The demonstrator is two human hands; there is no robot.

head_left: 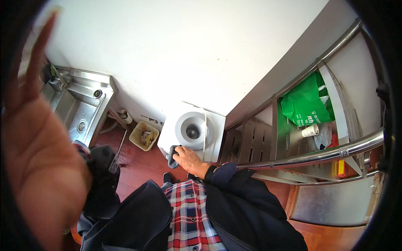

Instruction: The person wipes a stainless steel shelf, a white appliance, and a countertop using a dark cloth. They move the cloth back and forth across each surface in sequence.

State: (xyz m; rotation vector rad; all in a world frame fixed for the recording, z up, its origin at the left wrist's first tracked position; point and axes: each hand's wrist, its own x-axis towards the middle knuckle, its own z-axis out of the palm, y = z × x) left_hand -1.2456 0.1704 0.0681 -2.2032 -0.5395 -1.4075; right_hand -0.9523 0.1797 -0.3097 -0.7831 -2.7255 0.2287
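Note:
My right hand [186, 159] grips a dark grey cloth [171, 158] at the front of a white box-shaped appliance [213, 145], which looks like a water dispenser without its bottle. Its top has a grey round collar [183, 128] around a dark opening, with a thin pale bar or cord lying across the collar's right side. Very close to the camera at the left, my left hand [50, 163] is raised and blurred, its fingers stretched upward with nothing visible in them, partly cut off by the dark rim of the picture.
A steel sink [72, 115] stands at the left. A cream bin [138, 142] with waste sits on the red floor. At right, a steel rack [326, 154] holds a green bag [297, 100], a paper cup [310, 130] and small packages. A white wall rises behind.

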